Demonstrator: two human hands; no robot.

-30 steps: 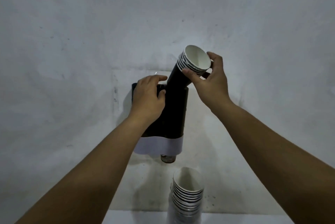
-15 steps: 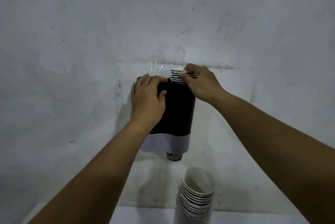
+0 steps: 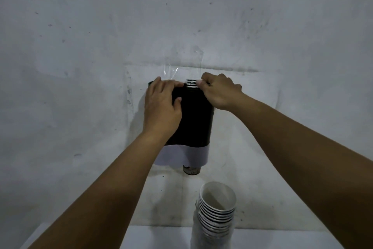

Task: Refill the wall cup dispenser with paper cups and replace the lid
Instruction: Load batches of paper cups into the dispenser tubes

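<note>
Against a scuffed grey wall (image 3: 80,27): a black cup dispenser (image 3: 193,119) with a pale band across its lower part, mounted upright, open at the top. Left hand (image 3: 161,107) laid flat on the dispenser's upper left side, fingers stretched over the top edge, thumb resting on the black front, bracing rather than gripping. Right hand (image 3: 220,93) curled over the top right corner, thumb and fingertips closed on a stack of paper cups (image 3: 191,84) (only the white rolled rims visible, poking just above the opening). Bottom of a single cup (image 3: 191,170) protruding from the dispenser's underside. Strips of clear tape (image 3: 171,72) catching the light on the wall just above the left hand. Below and to the right, on a white surface (image 3: 161,236), a second, taller stack of cups (image 3: 216,214), mouths up, tilted slightly toward the camera, well apart from both hands. Lid nowhere identifiable. Both bare forearms reaching up from the lower corners.
</note>
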